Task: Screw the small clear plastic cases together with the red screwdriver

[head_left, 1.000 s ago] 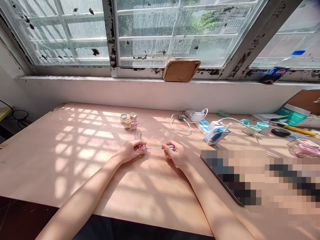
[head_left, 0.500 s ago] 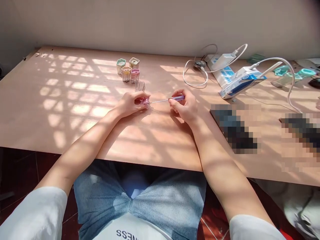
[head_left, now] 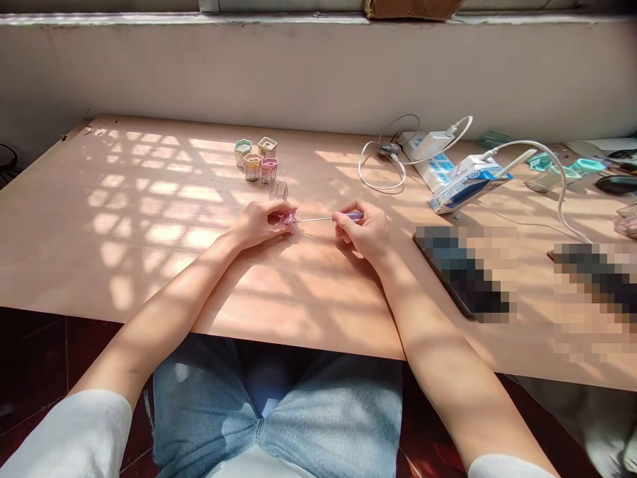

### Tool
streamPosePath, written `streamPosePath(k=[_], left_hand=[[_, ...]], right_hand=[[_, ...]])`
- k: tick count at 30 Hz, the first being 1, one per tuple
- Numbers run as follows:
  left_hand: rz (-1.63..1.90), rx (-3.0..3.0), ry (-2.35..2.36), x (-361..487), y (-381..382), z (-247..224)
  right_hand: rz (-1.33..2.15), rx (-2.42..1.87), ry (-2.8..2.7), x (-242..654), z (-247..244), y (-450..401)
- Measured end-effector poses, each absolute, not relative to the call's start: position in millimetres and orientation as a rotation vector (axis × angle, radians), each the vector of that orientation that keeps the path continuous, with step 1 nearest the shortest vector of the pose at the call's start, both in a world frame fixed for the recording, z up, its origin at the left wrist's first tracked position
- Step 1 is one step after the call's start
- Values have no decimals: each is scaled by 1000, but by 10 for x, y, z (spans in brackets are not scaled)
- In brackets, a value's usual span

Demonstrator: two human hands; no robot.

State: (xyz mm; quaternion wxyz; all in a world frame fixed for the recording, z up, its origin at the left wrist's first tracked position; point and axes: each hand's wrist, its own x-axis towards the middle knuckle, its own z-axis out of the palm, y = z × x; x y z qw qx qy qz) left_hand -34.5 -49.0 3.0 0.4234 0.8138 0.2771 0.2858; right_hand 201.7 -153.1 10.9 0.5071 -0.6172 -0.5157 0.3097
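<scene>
Pinched in the fingers of my left hand (head_left: 259, 222) is a small pink pencil sharpener top (head_left: 287, 220), partly covered by the fingertips. My right hand (head_left: 365, 229) is closed around the purple handle of a screwdriver (head_left: 318, 219). The thin metal shaft points left, and its tip meets the pink top. Just behind my left hand stands a clear lidless cup (head_left: 278, 191). Farther back, several small clear sharpeners with coloured six-sided tops are grouped: green (head_left: 243, 153), cream (head_left: 267, 148), orange (head_left: 252, 167) and pink (head_left: 269, 170).
A power strip (head_left: 430, 166) with white plugs and cables lies at the back right, beside a blue-and-white box (head_left: 465, 189). Two blurred dark phones, one nearer (head_left: 460, 279), lie right of my right arm. Green-topped containers (head_left: 562, 174) and a black mouse (head_left: 617, 184) are at far right.
The camera has tilted up, so the table appears lower and the window ledge shows. Both hands keep their hold, with the screwdriver tip still at the pink top.
</scene>
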Motion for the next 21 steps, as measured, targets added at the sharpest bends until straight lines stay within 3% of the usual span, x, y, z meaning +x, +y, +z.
streamPosePath(k=[21], left_hand=[[710, 2070, 714, -372, -525, 78]], right_hand=[[849, -1356, -1212, 1992, 151, -1540]])
